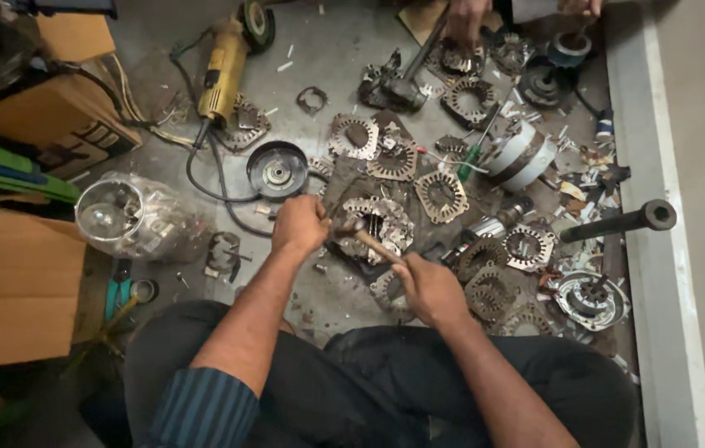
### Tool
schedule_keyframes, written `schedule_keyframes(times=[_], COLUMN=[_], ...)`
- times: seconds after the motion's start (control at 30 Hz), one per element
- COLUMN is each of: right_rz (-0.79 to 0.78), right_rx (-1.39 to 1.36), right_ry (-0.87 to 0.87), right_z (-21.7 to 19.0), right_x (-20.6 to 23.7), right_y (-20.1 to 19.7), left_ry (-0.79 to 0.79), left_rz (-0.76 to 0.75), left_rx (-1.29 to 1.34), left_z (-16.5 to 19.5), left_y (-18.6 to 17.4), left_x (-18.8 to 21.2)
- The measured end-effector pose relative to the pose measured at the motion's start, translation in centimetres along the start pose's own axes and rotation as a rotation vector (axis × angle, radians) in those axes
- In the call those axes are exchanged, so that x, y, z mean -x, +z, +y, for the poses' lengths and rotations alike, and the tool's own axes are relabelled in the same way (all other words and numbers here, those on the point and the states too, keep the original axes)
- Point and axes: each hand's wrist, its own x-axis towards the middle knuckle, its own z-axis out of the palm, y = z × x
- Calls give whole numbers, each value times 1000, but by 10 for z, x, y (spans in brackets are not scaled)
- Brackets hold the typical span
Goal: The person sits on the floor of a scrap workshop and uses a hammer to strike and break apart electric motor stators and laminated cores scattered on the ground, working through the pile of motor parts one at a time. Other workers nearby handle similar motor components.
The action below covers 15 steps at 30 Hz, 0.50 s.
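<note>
Below round black motor cover [277,170]: L hand [298,226] fisted on metal stator piece [377,224]; R hand [429,288] grips wooden hammer handle [377,246].

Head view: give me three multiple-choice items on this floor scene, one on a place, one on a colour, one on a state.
1. Where does the angle grinder lie?
A. Upper left of the floor
B. Lower right by the ledge
C. On the person's lap

2. What colour is the angle grinder's body?
A. Red
B. Yellow
C. White

3. What is the right hand doing?
A. Resting open on the knee
B. Gripping a wooden-handled hammer
C. Holding a cardboard box

Answers:
1. A, it lies at the upper left, its black cable trailing down toward the round metal motor cover.
2. B, the housing is plainly yellow.
3. B, the fingers close round the wooden handle, whose head sits over the stator that the left hand steadies.
</note>
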Motion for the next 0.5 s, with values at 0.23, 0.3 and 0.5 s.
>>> schedule_keyframes(times=[0.23,0.3,0.5], right_rz=[-174,-159,187], right_rx=[145,137,-161], right_ry=[138,148,105], right_z=[-8,-10,5], right_x=[-5,-5,-7], right_y=[10,7,-11], left_ry=[-11,-10,-141], left_rz=[6,1,-38], left_rx=[-26,-24,256], left_z=[-6,-6,-22], left_y=[6,6,16], left_x=[1,-7,-14])
